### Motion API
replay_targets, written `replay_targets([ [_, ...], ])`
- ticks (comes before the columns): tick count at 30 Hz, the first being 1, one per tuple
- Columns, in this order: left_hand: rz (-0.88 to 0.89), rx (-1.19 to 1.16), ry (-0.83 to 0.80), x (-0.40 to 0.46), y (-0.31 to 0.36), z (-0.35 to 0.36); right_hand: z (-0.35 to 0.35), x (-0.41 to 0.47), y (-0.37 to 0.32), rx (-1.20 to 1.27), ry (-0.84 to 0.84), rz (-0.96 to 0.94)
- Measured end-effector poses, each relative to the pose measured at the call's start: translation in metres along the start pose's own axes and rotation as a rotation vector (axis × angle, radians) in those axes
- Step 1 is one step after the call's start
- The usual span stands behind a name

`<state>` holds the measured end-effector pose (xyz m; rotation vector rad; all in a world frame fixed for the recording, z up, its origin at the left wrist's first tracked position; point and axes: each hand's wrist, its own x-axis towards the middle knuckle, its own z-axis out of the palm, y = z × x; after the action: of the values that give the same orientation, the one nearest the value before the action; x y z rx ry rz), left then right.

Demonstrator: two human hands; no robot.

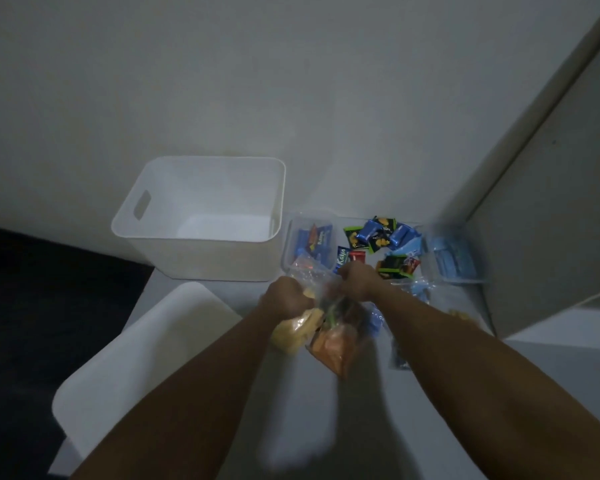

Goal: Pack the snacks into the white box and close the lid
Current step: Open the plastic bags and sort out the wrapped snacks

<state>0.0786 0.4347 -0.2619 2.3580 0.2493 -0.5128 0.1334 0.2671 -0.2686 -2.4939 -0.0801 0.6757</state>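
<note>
The white box [201, 258] stands open and empty at the back of the pale table, against the wall. Its white lid [146, 355] lies flat in front of it, at the lower left. My left hand [286, 296] and my right hand [359, 280] are both closed on the top of a clear plastic bag of snacks [329, 337], blurred, with yellow and orange packets inside, held above the table just right of the box's front corner. Several loose snack packets [381, 237], blue, green and red, lie beyond my hands to the right of the box.
A clear tub [310, 244] with blue packets stands right beside the box. Light blue packets in clear wrap [451, 258] lie at the far right. A grey cabinet panel [548, 209] walls in the right side. The table's left edge drops to a dark floor [32, 306].
</note>
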Motion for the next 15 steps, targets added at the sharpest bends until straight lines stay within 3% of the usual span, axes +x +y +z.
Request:
replay_targets([
  [6,-0.076,-0.129,0.014,0.008,0.0,-0.004,-0.002,0.01,0.004,0.059,-0.037,-0.042],
  [11,-0.18,-0.528,0.022,0.006,0.004,-0.023,-0.019,-0.005,-0.013,0.269,-0.108,-0.089],
  [15,-0.202,-0.623,0.002,-0.002,0.006,-0.042,-0.032,-0.029,-0.04,0.318,-0.236,-0.113],
])
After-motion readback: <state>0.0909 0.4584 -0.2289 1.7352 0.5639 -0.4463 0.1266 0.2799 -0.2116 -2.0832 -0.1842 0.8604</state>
